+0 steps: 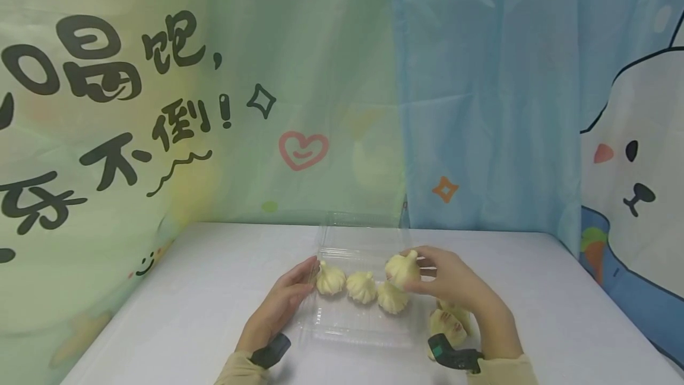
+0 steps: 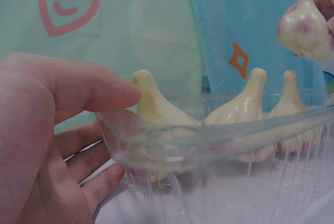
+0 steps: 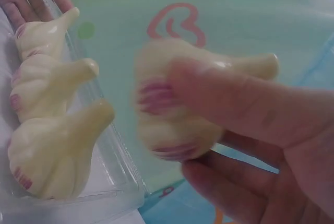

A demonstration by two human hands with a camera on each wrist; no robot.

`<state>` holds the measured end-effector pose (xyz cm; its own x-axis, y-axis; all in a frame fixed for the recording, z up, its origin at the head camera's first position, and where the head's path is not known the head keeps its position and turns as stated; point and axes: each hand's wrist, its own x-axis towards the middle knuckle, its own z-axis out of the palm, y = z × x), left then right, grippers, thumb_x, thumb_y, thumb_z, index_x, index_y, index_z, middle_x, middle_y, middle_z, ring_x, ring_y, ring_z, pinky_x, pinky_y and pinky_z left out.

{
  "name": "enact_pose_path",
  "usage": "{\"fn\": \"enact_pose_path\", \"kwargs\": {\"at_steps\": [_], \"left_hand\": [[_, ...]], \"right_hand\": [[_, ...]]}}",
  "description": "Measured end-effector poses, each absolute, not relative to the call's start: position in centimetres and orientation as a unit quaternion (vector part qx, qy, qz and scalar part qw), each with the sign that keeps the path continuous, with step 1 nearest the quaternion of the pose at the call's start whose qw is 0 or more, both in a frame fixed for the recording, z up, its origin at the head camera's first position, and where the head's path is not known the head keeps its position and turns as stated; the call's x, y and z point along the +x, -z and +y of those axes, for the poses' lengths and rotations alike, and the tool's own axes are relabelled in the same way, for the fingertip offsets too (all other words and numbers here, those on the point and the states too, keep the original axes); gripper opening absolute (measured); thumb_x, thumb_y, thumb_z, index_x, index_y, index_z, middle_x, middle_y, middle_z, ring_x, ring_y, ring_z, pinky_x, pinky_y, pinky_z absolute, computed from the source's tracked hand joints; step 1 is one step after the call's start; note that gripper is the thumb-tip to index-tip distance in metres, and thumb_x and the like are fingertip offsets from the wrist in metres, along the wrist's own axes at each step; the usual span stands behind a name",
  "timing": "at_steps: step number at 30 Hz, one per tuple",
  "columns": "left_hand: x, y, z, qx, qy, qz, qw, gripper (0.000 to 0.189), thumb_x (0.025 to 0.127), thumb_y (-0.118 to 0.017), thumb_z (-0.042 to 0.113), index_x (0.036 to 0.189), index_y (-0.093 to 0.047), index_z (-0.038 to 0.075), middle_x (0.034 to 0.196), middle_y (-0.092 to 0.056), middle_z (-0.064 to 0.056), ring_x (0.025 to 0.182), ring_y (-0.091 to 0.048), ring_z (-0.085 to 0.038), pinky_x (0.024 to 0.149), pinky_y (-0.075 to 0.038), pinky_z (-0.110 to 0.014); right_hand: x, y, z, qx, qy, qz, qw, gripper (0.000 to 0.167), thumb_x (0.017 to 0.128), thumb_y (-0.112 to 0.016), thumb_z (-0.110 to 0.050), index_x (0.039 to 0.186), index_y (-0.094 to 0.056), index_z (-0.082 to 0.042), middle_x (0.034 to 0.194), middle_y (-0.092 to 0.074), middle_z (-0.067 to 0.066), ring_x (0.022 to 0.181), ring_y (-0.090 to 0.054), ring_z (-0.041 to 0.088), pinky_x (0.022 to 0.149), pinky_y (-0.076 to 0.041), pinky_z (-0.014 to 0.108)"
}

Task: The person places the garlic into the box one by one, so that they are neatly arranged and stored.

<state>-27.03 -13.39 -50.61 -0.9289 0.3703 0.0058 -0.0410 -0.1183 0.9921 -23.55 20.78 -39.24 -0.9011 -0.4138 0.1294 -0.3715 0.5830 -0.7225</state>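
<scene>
A clear plastic box (image 1: 369,328) lies on the white table with three garlic bulbs in a row inside: one at the left (image 1: 330,279), one in the middle (image 1: 361,287) and one at the right (image 1: 392,297). My left hand (image 1: 285,302) holds the box's left side, thumb over the rim (image 2: 120,130) and the other fingers along the outer wall. Between the thumb and fingers of my right hand (image 1: 451,275) is another garlic bulb (image 3: 172,104), held above the box's right end. Its stem points up in the left wrist view, and purple streaks mark its skin.
More garlic (image 1: 447,327) lies on the table (image 1: 534,302) right of the box, partly hidden by the right wrist and its strap. The box's clear lid (image 1: 366,235) stands open at the back. Printed curtains (image 1: 320,76) hang behind the table.
</scene>
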Motion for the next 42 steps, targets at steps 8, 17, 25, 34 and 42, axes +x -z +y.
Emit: {"fn": "enact_pose_path", "kwargs": {"at_steps": [8,17,25,34,42], "left_hand": [[-27.1,50.6,-13.4,0.133,-0.741,0.644,0.138,0.063,0.090,-0.053,0.006,0.148,-0.030,0.011,0.159,-0.022,-0.005,0.149,-0.009,-0.021,0.122,-0.010,-0.042],[-27.1,50.5,-13.3,0.128,-0.739,0.647,0.138,0.063,0.090,-0.053,0.006,0.148,-0.031,0.011,0.159,-0.022,-0.005,0.149,-0.010,-0.021,0.122,-0.011,-0.042],[-27.0,50.4,-13.3,0.122,-0.735,0.652,0.142,0.064,0.089,-0.055,0.010,0.149,-0.030,0.014,0.159,-0.022,-0.002,0.149,-0.010,-0.020,0.122,-0.010,-0.043],[-27.0,50.6,-13.3,0.118,-0.731,0.658,0.135,0.064,0.089,-0.054,0.010,0.149,-0.031,0.014,0.159,-0.021,-0.004,0.149,-0.008,-0.022,0.122,-0.007,-0.044],[-27.0,50.7,-13.3,0.117,-0.730,0.659,0.136,0.063,0.090,-0.054,0.011,0.148,-0.032,0.016,0.159,-0.022,-0.003,0.149,-0.008,-0.021,0.122,-0.008,-0.045]], "right_hand": [[-23.5,39.2,20.2,-0.248,0.396,0.877,0.108,0.047,0.076,-0.077,-0.032,0.118,-0.063,-0.017,0.125,-0.062,0.009,0.113,-0.060,0.035,0.092,-0.053,0.047],[-23.5,39.4,19.5,-0.286,0.393,0.860,0.155,0.046,0.073,-0.080,-0.022,0.115,-0.064,-0.011,0.121,-0.063,0.010,0.111,-0.060,0.035,0.091,-0.054,0.046],[-23.3,39.7,19.0,-0.290,0.340,0.879,0.165,0.046,0.068,-0.082,-0.020,0.111,-0.065,-0.012,0.115,-0.067,0.008,0.105,-0.063,0.031,0.089,-0.054,0.044],[-22.6,39.5,17.5,-0.296,0.253,0.911,0.133,0.045,0.057,-0.081,-0.011,0.100,-0.070,-0.011,0.090,-0.066,-0.006,0.082,-0.056,0.011,0.079,-0.052,0.033],[-22.2,40.0,16.5,-0.259,0.229,0.929,0.134,0.049,0.057,-0.081,-0.002,0.105,-0.068,-0.006,0.104,-0.068,0.005,0.097,-0.061,0.026,0.092,-0.049,0.049]]}}
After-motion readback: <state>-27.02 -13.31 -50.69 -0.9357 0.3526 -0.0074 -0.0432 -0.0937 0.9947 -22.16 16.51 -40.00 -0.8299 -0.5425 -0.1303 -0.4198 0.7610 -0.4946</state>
